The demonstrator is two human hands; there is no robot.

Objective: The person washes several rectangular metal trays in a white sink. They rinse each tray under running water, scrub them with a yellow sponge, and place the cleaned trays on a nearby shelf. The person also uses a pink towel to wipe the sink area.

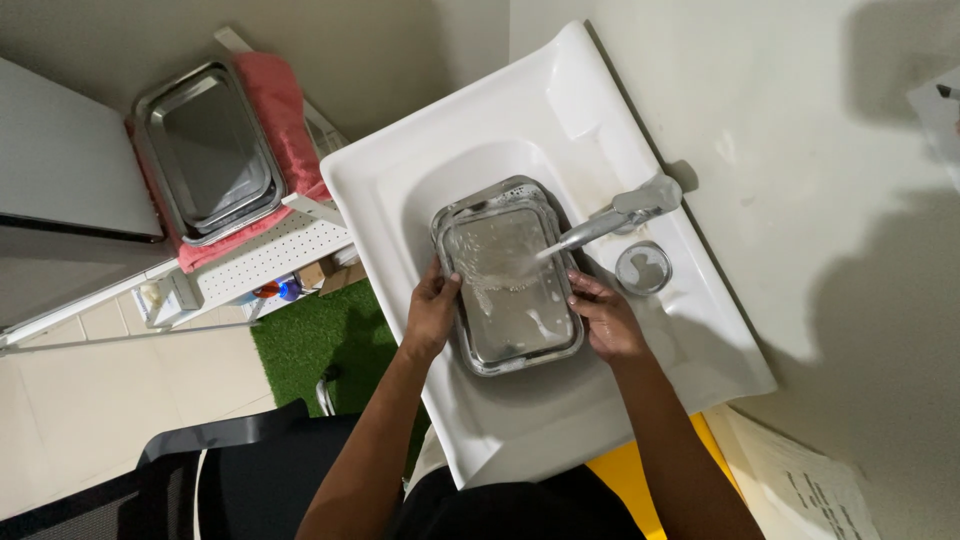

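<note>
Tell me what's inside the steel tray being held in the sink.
Inside the steel tray, held by the left hand and right hand, tap water and white suds show. The sink bowl beneath is covered.

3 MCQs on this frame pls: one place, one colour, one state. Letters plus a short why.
1. Where is the steel tray that both hands hold?
A. In the white sink basin
B. On the perforated shelf
C. On the floor

2. What colour is the cloth under the other stacked trays?
A. Blue
B. Pink
C. Yellow

3. What state is the faucet in?
A. Off
B. Running
C. Removed

Answers:
1 A: the left hand and right hand grip the long sides of the steel tray inside the sink.
2 B: the stacked trays rest on a pink cloth.
3 B: water streams from the faucet onto the tray.
</note>
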